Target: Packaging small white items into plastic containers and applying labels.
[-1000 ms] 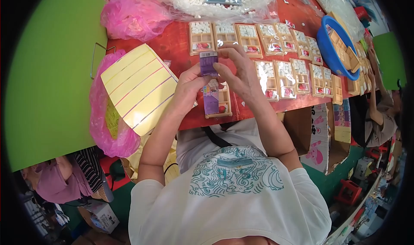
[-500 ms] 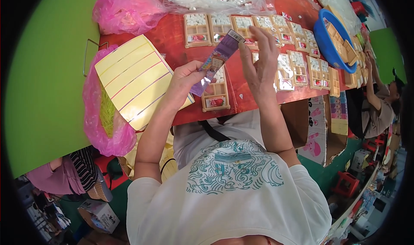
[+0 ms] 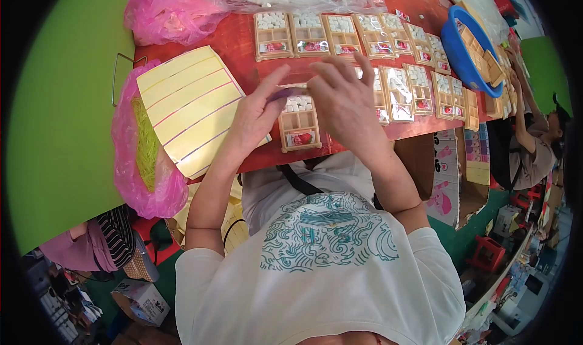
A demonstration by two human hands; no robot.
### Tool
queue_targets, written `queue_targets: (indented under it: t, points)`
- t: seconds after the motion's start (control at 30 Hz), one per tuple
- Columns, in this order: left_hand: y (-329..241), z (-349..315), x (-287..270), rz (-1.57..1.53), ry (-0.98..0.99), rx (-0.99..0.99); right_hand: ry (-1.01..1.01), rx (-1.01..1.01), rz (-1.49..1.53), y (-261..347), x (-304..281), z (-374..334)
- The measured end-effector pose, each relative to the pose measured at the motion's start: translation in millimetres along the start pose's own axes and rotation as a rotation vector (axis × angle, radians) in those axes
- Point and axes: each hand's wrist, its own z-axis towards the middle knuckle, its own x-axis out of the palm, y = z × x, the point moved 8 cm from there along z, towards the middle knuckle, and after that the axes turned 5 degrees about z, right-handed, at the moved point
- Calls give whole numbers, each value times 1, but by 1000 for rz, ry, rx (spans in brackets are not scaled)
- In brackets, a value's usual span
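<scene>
A purple printed strip of card or film (image 3: pixel 288 93) is stretched between my hands above the table and shows nearly edge-on. My left hand (image 3: pixel 256 115) pinches its left end between thumb and fingers. At the other end, my right hand (image 3: pixel 347 102) has its thumb and forefinger closed on the strip, its other fingers bent and a little blurred. Just below the strip stands a light wooden-coloured compartment tray (image 3: pixel 300 128), holding white cubes at its far end and a small red picture packet at its near end. My right hand is close beside this tray.
Rows of similar filled trays (image 3: pixel 310 35) cover the right of the red table (image 3: pixel 240 32). A yellow striped sheet (image 3: pixel 191 105) lies left, by a pink bag (image 3: pixel 164 196) of yellow-green shreds. A blue basin (image 3: pixel 450 44) holds empty trays; a co-worker (image 3: pixel 537 141) sits far right.
The purple strip has tipped from showing its printed face to nearly edge-on. My right hand has come down and left onto its end; my left hand stays on the other end.
</scene>
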Motion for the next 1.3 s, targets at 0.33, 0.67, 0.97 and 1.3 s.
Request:
queue_targets:
  t: [0.33,0.67,0.97,1.3]
  points:
    - [23,-16,-33,826,32,138,-138,928,1904,-85,53,-92]
    - [18,-35,4,880,101,235,-27,1160,1931,-71,80,-129]
    - [26,-43,13,980,150,262,53,1167,2002,-61,88,-123]
    - [25,-47,15,997,169,244,44,1180,1976,-62,91,-122]
